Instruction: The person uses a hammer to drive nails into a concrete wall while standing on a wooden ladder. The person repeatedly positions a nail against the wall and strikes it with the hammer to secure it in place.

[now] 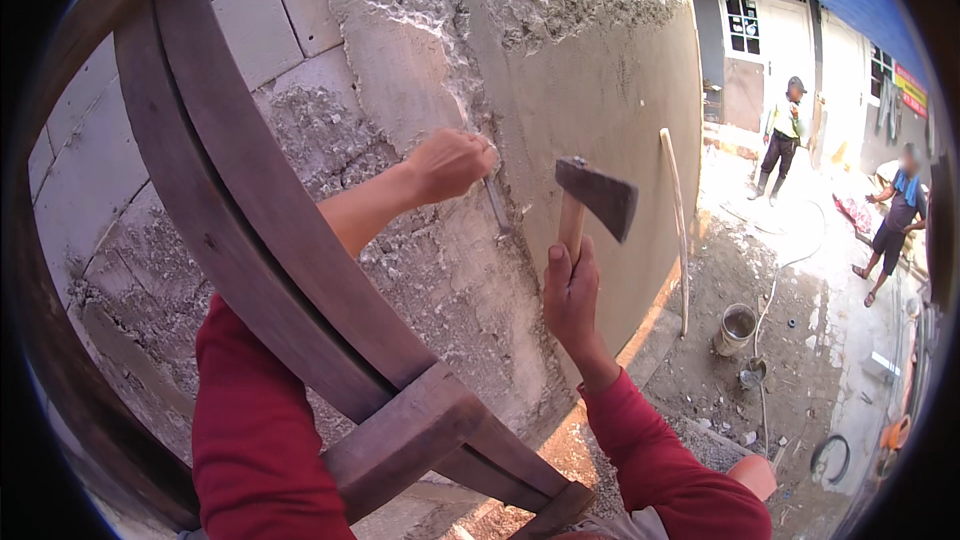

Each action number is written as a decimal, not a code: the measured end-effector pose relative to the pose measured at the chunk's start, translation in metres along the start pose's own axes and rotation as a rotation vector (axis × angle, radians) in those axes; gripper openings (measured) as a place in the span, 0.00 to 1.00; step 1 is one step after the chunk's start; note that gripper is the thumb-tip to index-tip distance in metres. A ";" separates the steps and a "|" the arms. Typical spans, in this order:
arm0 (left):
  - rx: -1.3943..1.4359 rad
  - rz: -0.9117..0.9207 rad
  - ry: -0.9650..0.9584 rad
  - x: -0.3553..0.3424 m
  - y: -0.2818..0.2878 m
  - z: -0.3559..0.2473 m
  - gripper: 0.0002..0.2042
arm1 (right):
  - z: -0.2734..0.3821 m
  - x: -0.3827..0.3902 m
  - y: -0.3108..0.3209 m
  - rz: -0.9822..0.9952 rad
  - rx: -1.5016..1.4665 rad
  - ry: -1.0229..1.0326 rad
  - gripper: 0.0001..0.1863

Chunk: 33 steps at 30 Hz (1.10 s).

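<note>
My right hand point(572, 295) is wrapped round the wooden handle of a hatchet point(600, 198), raised in front of the wall with its dark blade toward the right. Reaching past the wooden beams, my left hand point(452, 165) is closed against the wall on a thin metal rod point(496, 205). The rod's lower end slants down along the wall; its upper part is hidden by my fingers. Both hands are by the border between rough, chipped mortar point(430, 290) and a smooth grey plastered stretch point(600, 90) of the wall.
Dark wooden beams point(230, 160) cross in front of my left arm. A wooden pole point(676, 230) leans at the plastered wall's right edge. On the ground below are a bucket point(735, 328) and a hose point(768, 305). Two people point(784, 135) stand farther off at the right.
</note>
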<state>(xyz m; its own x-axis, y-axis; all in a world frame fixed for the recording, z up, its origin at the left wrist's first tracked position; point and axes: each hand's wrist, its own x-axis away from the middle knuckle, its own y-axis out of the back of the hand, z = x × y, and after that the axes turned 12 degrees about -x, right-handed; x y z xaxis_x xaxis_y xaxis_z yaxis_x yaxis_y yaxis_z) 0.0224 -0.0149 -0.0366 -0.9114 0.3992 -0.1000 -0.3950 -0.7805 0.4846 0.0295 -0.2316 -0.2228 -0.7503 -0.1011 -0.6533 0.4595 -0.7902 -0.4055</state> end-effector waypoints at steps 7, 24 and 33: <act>0.438 0.466 -0.268 0.014 0.072 -0.091 0.04 | -0.030 0.005 0.045 0.059 0.163 -0.216 0.18; 0.808 1.177 -0.119 0.147 0.095 -0.118 0.14 | 0.009 -0.105 -0.064 0.202 -0.364 0.450 0.20; 0.810 1.085 0.018 0.110 0.116 -0.117 0.13 | -0.156 -0.163 -0.126 0.302 0.524 0.192 0.25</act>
<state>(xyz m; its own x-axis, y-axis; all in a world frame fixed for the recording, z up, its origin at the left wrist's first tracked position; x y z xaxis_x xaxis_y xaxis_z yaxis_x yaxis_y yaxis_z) -0.1370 -0.1178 -0.0930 -0.7218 -0.2428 0.6481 0.6907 -0.1928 0.6970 0.1679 -0.0211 -0.1654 -0.5030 -0.2937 -0.8129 0.3069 -0.9399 0.1496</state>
